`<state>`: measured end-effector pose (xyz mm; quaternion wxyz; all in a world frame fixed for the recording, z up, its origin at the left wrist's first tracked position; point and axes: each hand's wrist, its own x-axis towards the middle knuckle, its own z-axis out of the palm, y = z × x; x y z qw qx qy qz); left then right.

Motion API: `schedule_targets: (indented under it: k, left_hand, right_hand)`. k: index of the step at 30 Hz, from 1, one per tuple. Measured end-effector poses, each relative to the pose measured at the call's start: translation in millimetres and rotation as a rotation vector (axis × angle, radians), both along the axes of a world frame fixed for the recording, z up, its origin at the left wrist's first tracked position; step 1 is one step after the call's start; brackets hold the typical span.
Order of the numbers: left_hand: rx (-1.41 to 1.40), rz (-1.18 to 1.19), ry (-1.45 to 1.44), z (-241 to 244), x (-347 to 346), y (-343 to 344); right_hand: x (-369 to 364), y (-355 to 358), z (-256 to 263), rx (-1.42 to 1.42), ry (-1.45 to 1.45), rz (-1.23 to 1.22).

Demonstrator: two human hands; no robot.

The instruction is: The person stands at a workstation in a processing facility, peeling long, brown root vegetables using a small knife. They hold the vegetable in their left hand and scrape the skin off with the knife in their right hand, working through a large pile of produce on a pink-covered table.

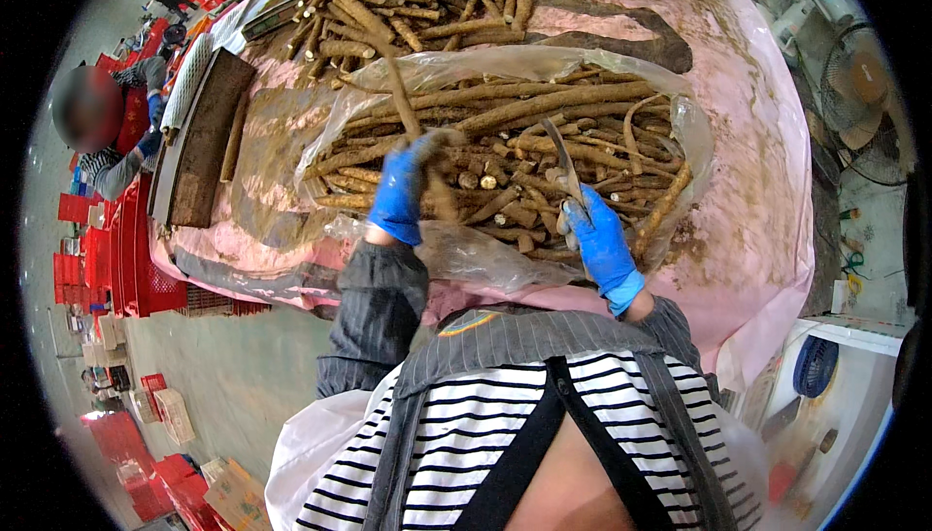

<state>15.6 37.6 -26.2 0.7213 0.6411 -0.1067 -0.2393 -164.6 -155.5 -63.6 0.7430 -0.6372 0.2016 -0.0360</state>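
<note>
My left hand (pixel 405 185), in a soiled blue glove, is closed around a long brown yam-like root (pixel 399 98) that stands up from the fist; the fingers are blurred. My right hand (pixel 598 236), gloved alike, grips a knife (pixel 565 160) whose curved blade points up and away from me. Both hands are over an open clear plastic bag (pixel 690 130) full of long roots (pixel 553 103) and short cut pieces (pixel 467 180), some showing pale cut ends. The knife's blade and the held root are apart.
More roots (pixel 437 10) are heaped at the table's far side. A wooden board or trough (pixel 204 138) lies at the left on the pink-covered table (pixel 764 167). Beyond it a co-worker (pixel 120 120) works near red crates (pixel 145 261). A fan (pixel 863 87) stands at the right.
</note>
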Motion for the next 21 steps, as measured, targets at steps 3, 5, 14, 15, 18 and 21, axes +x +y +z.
schedule_targets:
  k: [3, 5, 14, 15, 18, 21]
  left_hand:
    - [0.229, 0.133, -0.095, -7.7, 28.1, 2.5]
    - [0.413, 0.051, -0.242, -24.5, 45.6, -11.6]
    - [0.727, -0.193, -1.021, -60.3, 45.3, -125.0]
    - [0.845, -0.215, -0.975, -62.0, 46.3, -129.5]
    - [0.824, -0.277, -0.817, -27.5, 33.5, -121.0]
    - [0.690, -0.188, -0.784, -25.5, 36.4, -76.8]
  right_hand:
    - [-5.1, -0.8, -0.9, 0.060, -0.009, -0.026]
    - [-7.4, -0.9, 1.9, 0.140, -0.010, -0.035]
    - [-13.2, 3.6, 1.1, -0.074, -0.058, -0.038]
    - [-14.3, 2.7, 2.0, -0.097, -0.066, -0.047]
    - [-23.3, -9.0, 3.4, -0.075, -0.045, -0.164]
    - [-29.7, -30.5, 15.4, -0.046, -0.077, -0.232]
